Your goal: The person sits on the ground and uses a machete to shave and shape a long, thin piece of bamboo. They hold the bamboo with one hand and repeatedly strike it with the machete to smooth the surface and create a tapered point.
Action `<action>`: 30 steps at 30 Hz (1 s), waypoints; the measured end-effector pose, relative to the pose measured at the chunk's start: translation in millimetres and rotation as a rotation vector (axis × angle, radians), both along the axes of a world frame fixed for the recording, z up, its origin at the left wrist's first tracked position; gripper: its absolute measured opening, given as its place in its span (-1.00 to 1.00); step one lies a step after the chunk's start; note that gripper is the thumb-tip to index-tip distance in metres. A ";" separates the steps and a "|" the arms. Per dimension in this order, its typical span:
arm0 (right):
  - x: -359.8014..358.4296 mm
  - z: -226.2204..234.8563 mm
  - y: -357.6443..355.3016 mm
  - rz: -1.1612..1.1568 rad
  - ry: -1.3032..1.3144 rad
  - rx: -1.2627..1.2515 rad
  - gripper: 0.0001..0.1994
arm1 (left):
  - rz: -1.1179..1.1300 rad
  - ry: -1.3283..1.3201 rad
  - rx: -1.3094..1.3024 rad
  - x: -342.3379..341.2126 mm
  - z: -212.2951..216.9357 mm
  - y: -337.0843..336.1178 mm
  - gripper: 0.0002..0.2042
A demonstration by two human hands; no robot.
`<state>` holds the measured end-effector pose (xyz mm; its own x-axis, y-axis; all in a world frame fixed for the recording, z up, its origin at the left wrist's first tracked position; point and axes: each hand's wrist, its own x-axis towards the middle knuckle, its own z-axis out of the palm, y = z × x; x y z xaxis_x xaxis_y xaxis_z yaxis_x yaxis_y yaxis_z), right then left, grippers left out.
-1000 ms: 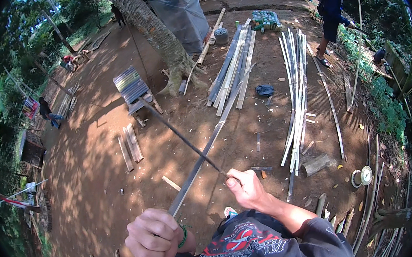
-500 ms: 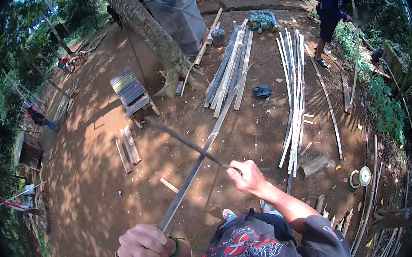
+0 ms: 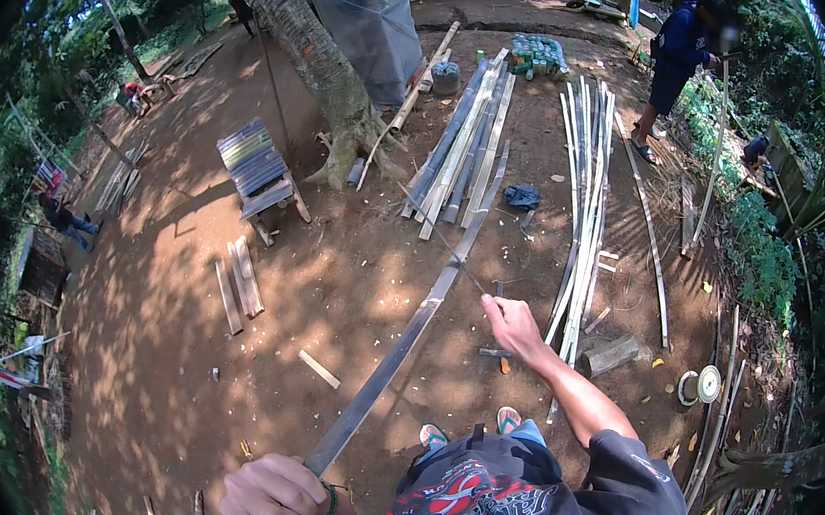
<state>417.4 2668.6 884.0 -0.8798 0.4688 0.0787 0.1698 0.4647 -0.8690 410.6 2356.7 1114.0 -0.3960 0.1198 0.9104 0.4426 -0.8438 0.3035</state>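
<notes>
My left hand [image 3: 275, 496] is closed around the near end of a long split bamboo strip [image 3: 379, 380], dark on its upper face. The strip slants away from me to the far right, with a pale joint partway along. Its far end overlaps a pile of bamboo slats. My right hand [image 3: 514, 329] grips a machete [image 3: 471, 277], seen nearly edge-on as a thin dark line. The blade crosses the strip beyond the joint, and its tip points to the far left. Its handle is mostly hidden by my fingers.
Bamboo slats [image 3: 437, 175] lie ahead, with another bundle [image 3: 594, 206] to their right. A slatted bamboo stand [image 3: 259, 166] and short pieces [image 3: 247, 280] are on the left. A log [image 3: 608, 355] and a spool [image 3: 709, 383] sit at right. A person [image 3: 684, 50] stands far right.
My right hand has moved away from me along the strip. The machete now crosses farther up, beyond the joint, and looks thinner. My left hand keeps its grip on the strip.
</notes>
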 end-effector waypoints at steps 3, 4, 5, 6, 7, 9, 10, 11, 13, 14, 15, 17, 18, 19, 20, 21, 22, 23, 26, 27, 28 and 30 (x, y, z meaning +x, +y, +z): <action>17.4 35.8 -58.7 0.259 0.242 0.099 -0.57 | 0.011 -0.039 0.024 -13.9 0.6 -15.3 -0.54; 15.5 30.1 -61.8 0.275 0.323 0.115 -0.61 | 0.024 -0.040 0.025 -17.7 -1.1 -17.5 -0.54; 5.8 18.6 -56.5 0.186 0.249 0.043 -0.59 | 0.037 -0.040 0.025 -22.5 -3.0 -18.2 -0.54; -9.5 2.1 -45.7 0.096 0.174 -0.027 -0.57 | 0.050 -0.041 0.026 -26.0 -5.5 -19.0 -0.55; -19.6 -17.8 -27.7 -0.031 0.048 -0.059 -0.50 | 0.067 -0.070 0.033 -27.7 -8.5 -17.9 -0.55; -33.8 -34.2 -8.8 -0.090 -0.091 -0.071 -0.43 | 0.129 -0.113 0.048 -31.8 -12.0 -21.5 -0.54; -38.3 -35.4 -8.0 -0.081 -0.108 -0.051 -0.42 | 0.147 -0.114 0.068 -35.7 -12.2 -25.0 -0.53; -41.5 -18.4 -19.4 -0.021 -0.080 -0.018 -0.44 | 0.170 -0.117 0.093 -43.7 -14.5 -27.5 -0.53; -29.0 18.3 -57.9 0.155 0.060 0.031 -0.55 | 0.180 -0.122 0.085 -50.2 -15.2 -38.0 -0.51; -21.3 17.3 -64.2 0.240 0.158 0.147 -0.62 | 0.148 -0.117 0.076 -50.2 -12.5 -39.0 -0.50; -25.1 10.7 -57.0 0.215 0.161 0.157 -0.62 | 0.117 -0.113 0.066 -50.0 -10.1 -39.2 -0.50; -38.6 -19.7 -26.8 0.072 0.064 0.079 -0.56 | 0.079 -0.105 0.044 -50.3 -8.7 -38.3 -0.49; -47.5 -30.7 -5.9 -0.062 -0.119 -0.014 -0.48 | 0.081 -0.099 0.041 -48.7 -7.2 -39.5 -0.49; -45.0 -44.9 21.6 -0.118 -0.189 -0.011 -0.45 | 0.059 -0.104 0.031 -49.3 -9.7 -34.3 -0.49; -47.7 -51.3 37.0 -0.155 -0.246 -0.009 -0.42 | 0.048 -0.089 0.024 -44.7 -6.9 -31.3 -0.50; -46.7 -34.9 26.9 -0.134 -0.217 -0.024 -0.41 | 0.056 -0.065 0.030 -41.0 -4.4 -26.4 -0.51; -47.3 -23.5 15.8 -0.021 -0.112 -0.012 -0.42 | 0.062 -0.042 0.034 -39.6 -2.9 -20.1 -0.52; -41.5 0.0 3.9 0.112 -0.071 0.021 -0.43 | 0.206 0.016 0.066 -41.6 -1.9 -15.8 -0.53; -39.8 11.8 11.7 0.228 0.002 0.103 -0.46 | 0.171 0.019 0.051 -33.5 13.3 1.3 -0.58; -51.6 -5.9 31.4 0.132 -0.028 0.018 -0.46 | 0.141 0.010 0.046 -29.1 13.8 4.9 -0.56; -64.3 -24.0 56.2 0.043 -0.061 -0.059 -0.45 | 0.176 -0.007 0.050 -24.7 13.5 9.8 -0.56; -80.5 -69.0 122.4 -0.087 -0.181 0.032 -0.40 | 0.261 -0.043 0.064 -12.2 13.7 17.8 -0.55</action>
<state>336.9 2791.0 815.0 -0.8373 0.5433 -0.0610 0.3628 0.4687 -0.8054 398.3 2374.4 1127.7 -0.4443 -0.0488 0.8945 0.6358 -0.7207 0.2765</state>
